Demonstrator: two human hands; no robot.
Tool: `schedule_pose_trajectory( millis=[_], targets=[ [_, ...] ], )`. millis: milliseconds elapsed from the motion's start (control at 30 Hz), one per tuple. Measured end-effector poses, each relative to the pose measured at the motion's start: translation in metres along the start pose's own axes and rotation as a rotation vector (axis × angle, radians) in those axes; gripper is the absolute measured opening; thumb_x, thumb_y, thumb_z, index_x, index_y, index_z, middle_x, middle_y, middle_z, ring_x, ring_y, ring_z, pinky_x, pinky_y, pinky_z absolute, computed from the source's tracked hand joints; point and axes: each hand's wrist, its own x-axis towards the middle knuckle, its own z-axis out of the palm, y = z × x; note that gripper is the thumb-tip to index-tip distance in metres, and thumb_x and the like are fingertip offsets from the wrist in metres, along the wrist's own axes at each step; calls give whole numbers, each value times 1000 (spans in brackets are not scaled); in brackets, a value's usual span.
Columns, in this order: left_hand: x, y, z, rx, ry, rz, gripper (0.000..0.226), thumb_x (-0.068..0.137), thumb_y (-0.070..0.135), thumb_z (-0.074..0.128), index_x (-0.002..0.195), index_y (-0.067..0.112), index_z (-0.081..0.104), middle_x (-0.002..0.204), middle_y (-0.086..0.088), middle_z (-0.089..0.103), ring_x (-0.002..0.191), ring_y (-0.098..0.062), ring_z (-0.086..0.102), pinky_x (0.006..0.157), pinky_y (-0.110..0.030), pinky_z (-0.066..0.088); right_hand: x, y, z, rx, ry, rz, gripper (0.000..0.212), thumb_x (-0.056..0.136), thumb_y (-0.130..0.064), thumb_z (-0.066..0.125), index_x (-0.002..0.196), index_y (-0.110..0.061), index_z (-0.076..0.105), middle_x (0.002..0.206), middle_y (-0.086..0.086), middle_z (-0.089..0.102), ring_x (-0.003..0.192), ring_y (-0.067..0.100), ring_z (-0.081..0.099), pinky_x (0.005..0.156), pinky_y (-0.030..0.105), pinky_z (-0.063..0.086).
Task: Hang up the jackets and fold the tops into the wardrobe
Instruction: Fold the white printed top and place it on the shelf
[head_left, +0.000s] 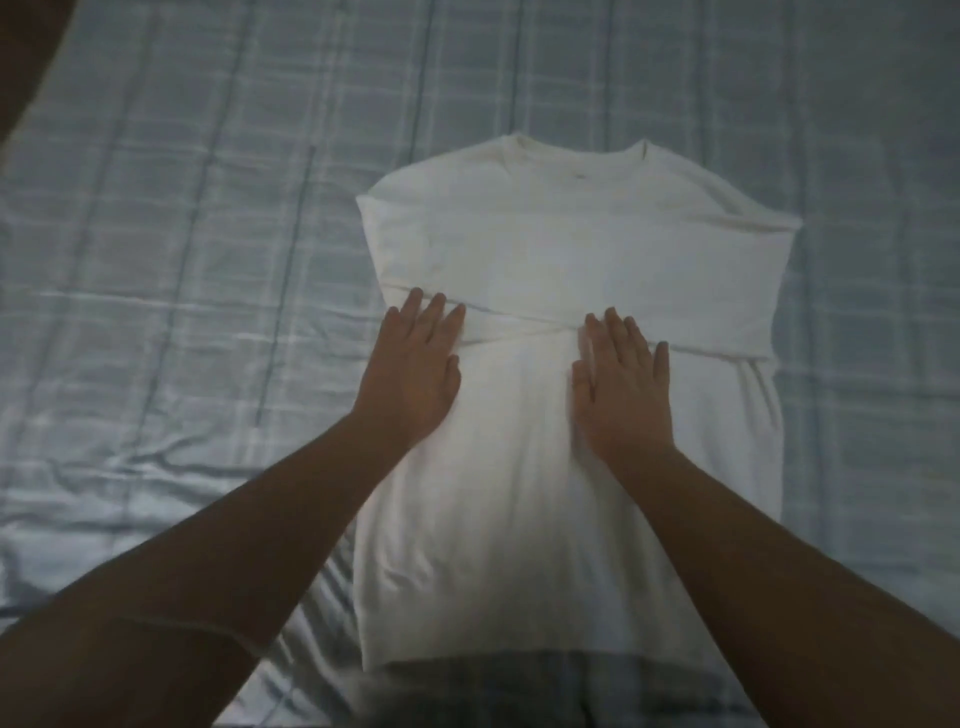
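A white top (571, 249) lies flat on the checked bed (182, 208), its sleeves folded across. The left grip (415, 374) and right grip (621, 384) press on it with straight fingers, holding nothing.

A bedroom in a home: a wide bed covered by a pale blue-grey checked cotton sheet (182, 218), creased and rumpled, fills the whole view in dim indoor light.

White top (571, 249) partly hidden under left hand (410, 374) and right hand (621, 384). Collar mark (577, 176) too small to read. Dark shape (26, 62) cut by upper-left corner.
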Motion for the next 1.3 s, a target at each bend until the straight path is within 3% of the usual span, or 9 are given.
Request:
schedule_pose_trajectory(
  millis=[100,333,433,533,633,800,1033,1167,1300],
  targets=[
    [-77,12,7,-135,76,14,56,85,17,42,134,-9,50,135,-30,53,135,-41,37,115,-51,29,-79,36,-1,7,2,81,57,97,-28,41,152,-18,30,161,8,27,148,27,22,119,57,16],
    [-245,68,9,-440,-60,-547,74,84,2,65,150,7,33,149,-15,40,138,-30,35,116,-38,27,-252,100,-6,302,18,503,68,88,-28,50,149,-4,34,154,21,35,142,34,32,119,45,24],
    [-262,74,10,-506,-53,-831,69,80,9,71,141,6,40,132,-18,52,119,-34,50,99,-42,42,-271,104,-7,618,59,731,79,81,-33,55,148,2,31,145,21,43,133,34,42,116,44,30],
    [-263,70,10,-813,-107,-1171,55,81,16,73,129,-1,53,108,-15,64,89,-30,63,72,-34,52,-272,112,-9,854,-27,973,60,80,-35,62,131,-4,52,120,15,63,103,28,61,98,47,51],
    [-264,65,5,-909,-211,-1179,31,87,16,67,108,-6,65,92,-16,67,69,-27,62,61,-33,53,-270,126,-6,959,-97,1031,37,69,-36,61,88,-5,66,84,21,66,71,29,63,74,48,57],
    [-274,66,-20,-1400,-193,-1188,28,97,9,55,120,-8,53,122,-25,61,94,-33,70,65,-28,59,-271,113,-35,1296,-100,1111,13,97,-3,47,108,0,54,97,17,59,73,27,61,49,30,58],
    [-310,87,-64,-1468,-215,-1117,25,101,4,50,124,-7,51,108,-17,62,93,-26,67,77,-32,61,-311,118,-96,1194,-90,984,30,96,7,45,124,16,49,120,23,56,83,25,59,50,16,54],
    [-348,101,-74,-1583,-202,-1186,12,100,2,52,104,-8,57,121,-25,59,90,-30,68,66,-28,62,-339,137,-111,1066,-135,1013,37,96,3,44,132,11,44,135,32,50,73,19,58,59,24,59],
    [-377,120,-78,-1662,-257,-1187,14,101,3,50,108,-5,59,113,-17,65,75,-17,74,61,-23,59,-364,144,-127,1063,-174,1045,42,97,1,46,138,8,41,120,21,54,72,18,57,57,23,58]
  ],
)
